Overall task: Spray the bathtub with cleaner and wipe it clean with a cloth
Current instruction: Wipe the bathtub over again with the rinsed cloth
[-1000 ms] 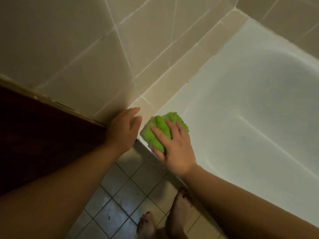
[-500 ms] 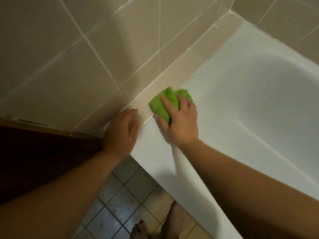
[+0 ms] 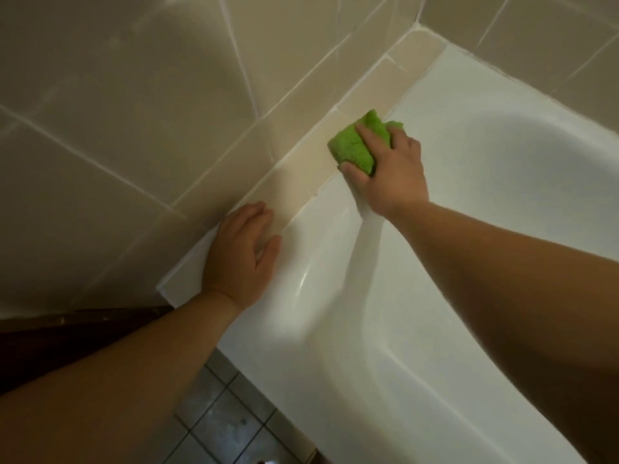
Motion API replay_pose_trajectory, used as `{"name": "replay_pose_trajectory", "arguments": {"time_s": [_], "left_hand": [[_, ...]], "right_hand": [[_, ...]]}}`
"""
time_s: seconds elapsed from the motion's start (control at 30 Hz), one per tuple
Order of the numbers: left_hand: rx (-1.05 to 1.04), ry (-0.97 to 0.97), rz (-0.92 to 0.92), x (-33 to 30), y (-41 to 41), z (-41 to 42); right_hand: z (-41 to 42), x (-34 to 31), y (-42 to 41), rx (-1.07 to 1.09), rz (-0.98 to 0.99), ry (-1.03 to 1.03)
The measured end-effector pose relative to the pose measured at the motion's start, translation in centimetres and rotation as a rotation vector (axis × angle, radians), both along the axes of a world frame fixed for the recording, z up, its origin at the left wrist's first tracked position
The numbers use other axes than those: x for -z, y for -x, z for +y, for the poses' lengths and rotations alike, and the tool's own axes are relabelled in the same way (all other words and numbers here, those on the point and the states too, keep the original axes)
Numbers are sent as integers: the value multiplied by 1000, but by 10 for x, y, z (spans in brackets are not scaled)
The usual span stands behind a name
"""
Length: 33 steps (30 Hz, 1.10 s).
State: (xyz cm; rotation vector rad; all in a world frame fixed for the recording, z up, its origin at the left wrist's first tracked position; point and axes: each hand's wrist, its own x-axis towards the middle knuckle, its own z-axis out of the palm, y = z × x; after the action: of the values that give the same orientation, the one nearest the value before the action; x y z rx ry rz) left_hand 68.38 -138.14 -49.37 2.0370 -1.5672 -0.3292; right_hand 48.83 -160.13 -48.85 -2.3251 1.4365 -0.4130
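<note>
Head view looks down at a white tub [image 3: 385, 329] set against beige wall tiles [image 3: 134, 112]. Her right hand [image 3: 388, 175] grips a bunched green cloth [image 3: 356, 147], fingers curled over it and thumb under its near edge, pressing it where the tub's rim meets the tiled ledge [image 3: 301, 169]. Her left hand [image 3: 239, 259] lies flat on the rim near the tub's corner, fingers straight, holding nothing. Grey floor tiles [image 3: 217, 420] show below.

Bunched green cloth [image 3: 356, 147] on white bathtub [image 3: 418, 296] rim by tiles.
</note>
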Motion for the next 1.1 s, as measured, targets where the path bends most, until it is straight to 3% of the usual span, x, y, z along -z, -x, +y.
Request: {"name": "replay_pose_trajectory", "arguments": {"time_s": [0.1, 0.23, 0.33, 0.4, 0.57, 0.7, 0.87, 1.0, 1.1], "left_hand": [[-4, 7, -28, 1, 4, -20], [37, 17, -59, 4, 7, -41], [98, 13, -79, 1, 9, -54], [139, -1, -117, 0, 10, -62], [190, -42, -220, -1, 18, -90], [235, -74, -240, -2, 22, -110], [252, -146, -261, -5, 31, -126], [269, -154, -241, -3, 38, -153], [313, -171, -242, -2, 47, -178]], "right_hand": [[24, 1, -11, 11, -29, 39], [66, 8, 8, -361, -66, 210], [40, 8, 30, -553, -3, 168], [4, 5, 38, -525, 67, 113], [-87, -5, 56, -109, 31, -17], [-85, -6, 37, 65, 33, -41], [-37, -3, 38, -115, 58, -2], [-70, -6, 56, -266, 179, 15], [-114, -12, 68, -139, 211, 10]]}}
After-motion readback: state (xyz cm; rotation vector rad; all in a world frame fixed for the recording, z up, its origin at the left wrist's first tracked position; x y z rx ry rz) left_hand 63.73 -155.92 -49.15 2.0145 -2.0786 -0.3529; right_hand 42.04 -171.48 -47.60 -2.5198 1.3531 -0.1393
